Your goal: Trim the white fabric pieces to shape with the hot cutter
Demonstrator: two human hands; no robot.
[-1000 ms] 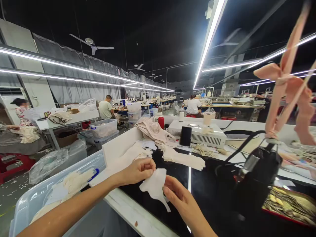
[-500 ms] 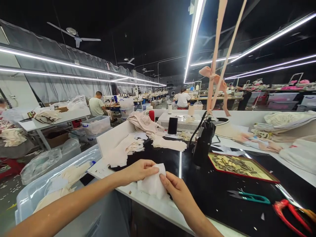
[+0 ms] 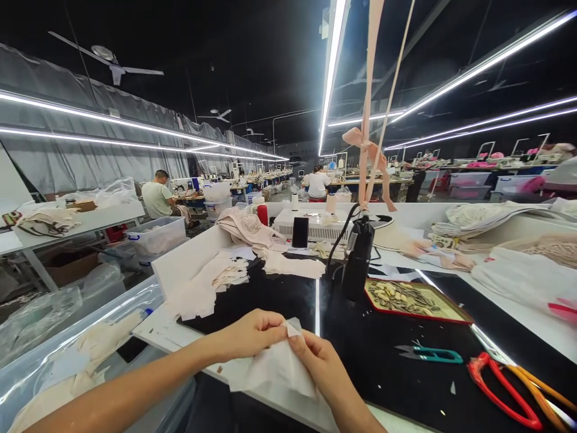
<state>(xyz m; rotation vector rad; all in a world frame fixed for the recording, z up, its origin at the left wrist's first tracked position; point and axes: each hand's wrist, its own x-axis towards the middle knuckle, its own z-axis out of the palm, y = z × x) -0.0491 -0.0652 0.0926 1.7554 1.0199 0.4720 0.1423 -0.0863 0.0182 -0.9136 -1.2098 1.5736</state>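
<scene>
A thin white cloth piece [image 3: 280, 368] hangs over the front edge of the table. My left hand [image 3: 252, 332] pinches its top edge from the left, and my right hand [image 3: 319, 356] pinches it from the right, the fingertips of both close together. Cream fabric pieces [image 3: 198, 288] lie in a loose pile behind my left hand. Right of my hands, teal thread snips [image 3: 435, 355] and red-handled scissors [image 3: 496, 385] rest on the black mat [image 3: 383, 355].
A black tool [image 3: 358, 258] hangs upright from peach straps. Behind the snips lies a red-rimmed tray [image 3: 469, 319] of seeds. A clear bin [image 3: 148, 288] with fabric stands at the left. Two seated people [image 3: 156, 195] work farther back.
The view has turned to the right, so the bench items appear farther left. The white cloth now hangs more spread out below my fingers. Both hands still pinch it.
</scene>
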